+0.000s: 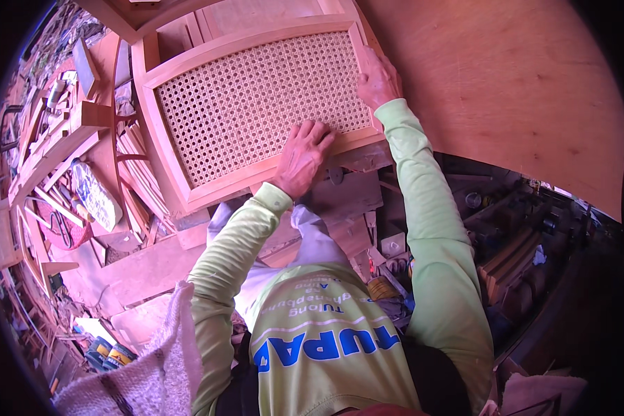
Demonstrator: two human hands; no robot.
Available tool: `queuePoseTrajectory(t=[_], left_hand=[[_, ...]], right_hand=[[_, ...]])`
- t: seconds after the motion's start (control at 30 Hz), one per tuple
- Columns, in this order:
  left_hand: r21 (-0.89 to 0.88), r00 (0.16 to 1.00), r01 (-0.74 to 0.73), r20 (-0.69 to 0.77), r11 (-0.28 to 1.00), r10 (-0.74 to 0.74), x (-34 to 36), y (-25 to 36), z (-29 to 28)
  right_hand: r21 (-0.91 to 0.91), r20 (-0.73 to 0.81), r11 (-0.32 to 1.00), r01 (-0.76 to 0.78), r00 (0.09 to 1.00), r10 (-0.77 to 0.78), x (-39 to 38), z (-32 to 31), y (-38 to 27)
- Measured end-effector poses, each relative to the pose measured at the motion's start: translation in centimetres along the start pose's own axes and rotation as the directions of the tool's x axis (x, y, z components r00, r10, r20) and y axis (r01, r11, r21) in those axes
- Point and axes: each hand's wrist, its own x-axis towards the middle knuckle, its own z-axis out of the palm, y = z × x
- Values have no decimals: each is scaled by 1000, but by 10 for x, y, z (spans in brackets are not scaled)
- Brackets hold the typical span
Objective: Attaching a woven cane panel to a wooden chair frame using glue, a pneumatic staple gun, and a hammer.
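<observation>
Cane-webbed wooden panel (249,104) sits right in front of the person, long axis left to right, right end angled away. Right hand (380,81): fingers clamped on its right rail. Left hand (301,158): bent fingers touching the cane, can't tell if gripping.

Free passage over cane panel (256,100); plywood sheet (520,83) bars right; jumbled wood pieces (144,166) crowd left.

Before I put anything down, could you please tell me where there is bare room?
The plywood sheet, bordering the framed cane panel and right hand, shows bare surface; its tilt is unclear. Left of the panel, wood pieces crowd together.
</observation>
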Motion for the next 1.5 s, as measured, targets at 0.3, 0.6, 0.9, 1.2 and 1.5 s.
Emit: queuePoseTrajectory(t=[0.3, 0.6, 0.9, 1.2, 1.5], left_hand=[[9, 1000, 7, 11, 1000, -7, -2, 1, -1], [-61, 1000, -7, -10, 998, 6, 0, 0, -4], [-102, 999, 38, 39, 994, -35, 5, 6, -7], [-115, 999, 34, 29, 993, -31, 14, 4, -17], [-132, 1000, 6, 2, 991, -6, 44, 3, -34]], right_hand=[[106, 34, 994, -18, 999, 15, 1, -4, 14], [98, 15, 979, 180, 983, -182, -17, -14, 32], [134, 2, 977, 167, 986, -169, -32, 15, 38], [212, -66, 943, 258, 966, -250, -19, 9, 29], [260, -32, 946, 191, 981, -189, -34, 8, 38]])
